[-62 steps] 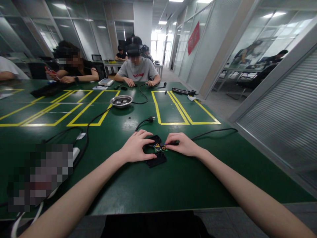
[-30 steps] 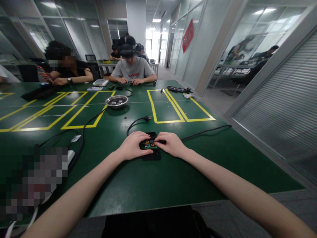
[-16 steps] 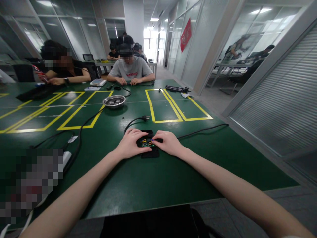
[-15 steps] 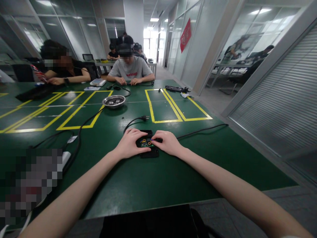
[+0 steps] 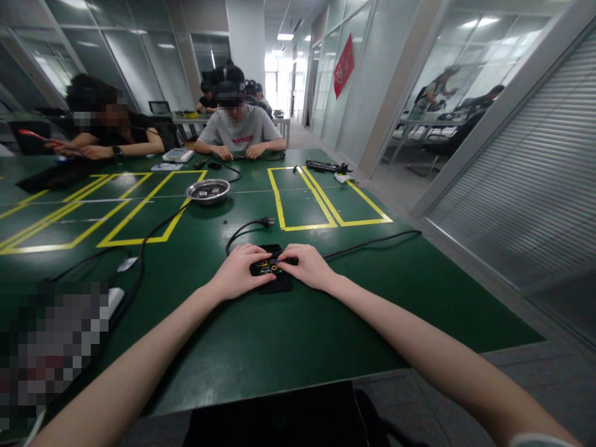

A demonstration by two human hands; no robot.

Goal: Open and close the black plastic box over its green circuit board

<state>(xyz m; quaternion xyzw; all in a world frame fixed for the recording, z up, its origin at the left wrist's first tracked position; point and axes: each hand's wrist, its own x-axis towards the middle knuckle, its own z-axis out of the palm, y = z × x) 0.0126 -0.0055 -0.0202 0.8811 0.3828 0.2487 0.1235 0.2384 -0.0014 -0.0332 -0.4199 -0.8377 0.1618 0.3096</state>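
A small black case (image 5: pixel 274 284) lies open on the green table (image 5: pixel 288 335), with a green circuit board (image 5: pixel 267 267) bearing orange rings inside it. My left hand (image 5: pixel 238 272) rests on the case's left side, fingers curled over its edge. My right hand (image 5: pixel 308 266) sits at the right side, fingertips pinched on a dark cable end next to the board. A black cable (image 5: pixel 372 241) runs off to the right from there.
A black power cord with plug (image 5: pixel 266 220) lies just beyond the case. A metal bowl (image 5: pixel 207 190) holding small parts stands farther back. Yellow tape outlines (image 5: pixel 321 205) mark the table. Other people sit at the far end. The table's right edge drops to the floor.
The view has drifted, so the case and both hands sit a little higher and more to the left in the picture. The hands keep the same hold on the case and board.
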